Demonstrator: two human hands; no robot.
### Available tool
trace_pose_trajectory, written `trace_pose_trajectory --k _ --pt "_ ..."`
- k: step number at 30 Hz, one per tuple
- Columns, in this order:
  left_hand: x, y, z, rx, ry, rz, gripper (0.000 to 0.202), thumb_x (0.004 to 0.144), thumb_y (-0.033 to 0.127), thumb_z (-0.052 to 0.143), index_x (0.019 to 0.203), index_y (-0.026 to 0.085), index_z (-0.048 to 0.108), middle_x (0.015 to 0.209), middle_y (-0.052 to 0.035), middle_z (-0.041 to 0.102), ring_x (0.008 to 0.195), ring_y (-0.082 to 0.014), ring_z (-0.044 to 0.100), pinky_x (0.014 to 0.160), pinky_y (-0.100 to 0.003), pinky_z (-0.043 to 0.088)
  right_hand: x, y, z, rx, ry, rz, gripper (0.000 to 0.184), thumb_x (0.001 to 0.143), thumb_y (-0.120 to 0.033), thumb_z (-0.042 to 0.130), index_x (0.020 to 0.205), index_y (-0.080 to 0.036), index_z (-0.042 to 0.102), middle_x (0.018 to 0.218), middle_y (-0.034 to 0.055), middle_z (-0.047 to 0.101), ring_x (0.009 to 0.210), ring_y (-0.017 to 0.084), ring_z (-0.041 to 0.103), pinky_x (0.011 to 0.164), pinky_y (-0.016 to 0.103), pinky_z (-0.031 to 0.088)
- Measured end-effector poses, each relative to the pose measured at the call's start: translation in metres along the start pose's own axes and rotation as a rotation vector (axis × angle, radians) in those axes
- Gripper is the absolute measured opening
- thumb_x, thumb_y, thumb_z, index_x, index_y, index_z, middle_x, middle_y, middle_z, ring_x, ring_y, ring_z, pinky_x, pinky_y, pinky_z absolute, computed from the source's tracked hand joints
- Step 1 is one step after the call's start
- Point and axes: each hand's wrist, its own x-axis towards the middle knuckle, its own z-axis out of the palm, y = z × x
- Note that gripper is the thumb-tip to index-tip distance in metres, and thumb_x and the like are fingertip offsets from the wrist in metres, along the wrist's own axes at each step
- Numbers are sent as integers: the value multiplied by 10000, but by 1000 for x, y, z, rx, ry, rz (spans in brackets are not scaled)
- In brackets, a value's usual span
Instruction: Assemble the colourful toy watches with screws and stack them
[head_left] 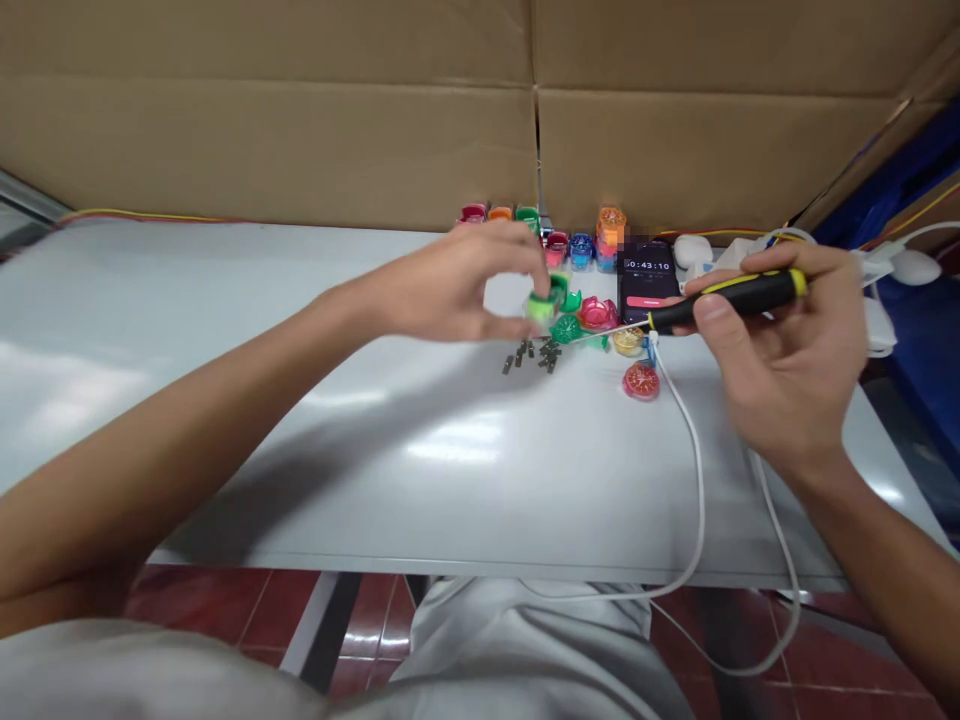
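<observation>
Clock centred on green disc, 12 = away from wearer. Nearest: pale trousers (525,650) under the near edge of the white table (465,510). White cable (703,480) looped over that edge at about 5. Right hand (787,350) was at 3, raised over the table, fingers closed round the black-and-yellow handle of a screwdriver (739,298); grip narrow, tool held. Shaft pointed between 8 and 9, tip right by the disc; cannot tell if it touched. Red disc (641,381) lay at 4, nearer the wearer than the yellow disc (628,342), which sat at about 3. Small dark strips (550,355) lay loose at 7 to 8. Green disc (566,329) itself was on the table among the loose bits. Left hand (476,285) came in from 9, thumb and fingers curved with a moderate gap, lime-green piece (540,306) between the tips at 10 to 11; blurred, cannot tell if it was actually pinched. Pink ring (598,313) at 2. Phone (646,280) further out at 2, lit digits on a dark screen, white case (691,249) beyond it. Coloured pieces spread from 11 to 1, including a blue piece (580,251) and an orange piece (612,222) on a stack. Cardboard wall (300,150) behind everything.
</observation>
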Motion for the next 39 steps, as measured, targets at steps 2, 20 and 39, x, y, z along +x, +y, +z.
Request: trace_pose_trajectory --k 2,20,39 --pt "-28 18 3 -125 -64 8 263 881 425 746 1097 276 721 1195 -43 677 1050 -239 667 941 -352 502 3 2 -1 -31 37 -63 327 901 -212 760 1143 -254 543 1044 34 680 992 199 756 817 368 671" --pt "-67 37 42 -409 -106 -33 206 945 278 688 1141 248 744 1093 -38 743 932 -154 689 827 -257 526 -15 23 8 -102 -58 -143 372 799 -140 814 1121 -226 649 1021 57 704 936 220 772 694 316 668" --pt "-63 21 68 -195 94 -78 230 966 212 579 1120 191 748 1090 -86 689 933 -188 664 831 -310 519 -21 17 12 -100 -111 -182 417 755 -86 823 1121 -206 663 998 73 741 894 237 790 616 301 650"
